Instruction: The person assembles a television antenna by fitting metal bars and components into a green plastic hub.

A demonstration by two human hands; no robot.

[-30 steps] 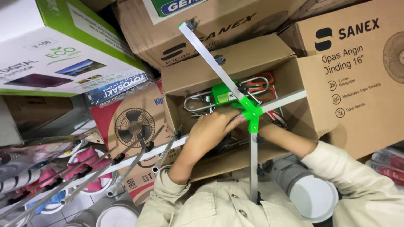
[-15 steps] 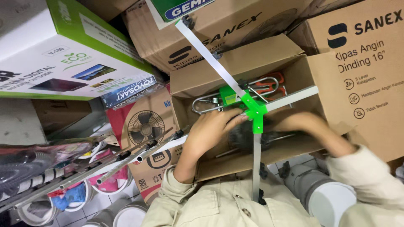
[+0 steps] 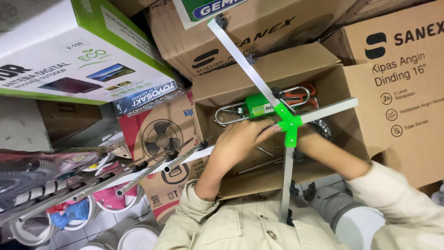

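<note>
A shop stockroom or storage corner for electrical goods. Shown by stacked brown cardboard cartons (image 3: pixel 259 41) printed with fan pictures, a green-and-white antenna box (image 3: pixel 78 55) wedged above, bundles of bare aluminium tubes (image 3: pixel 138 178) beside an open carton (image 3: pixel 342 134) of antenna parts, and white plastic buckets (image 3: pixel 134 236) on a tiled floor.

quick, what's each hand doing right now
left hand: curled on the green joint of the antenna frame.
right hand: hidden behind the joint, cannot be told.
</note>
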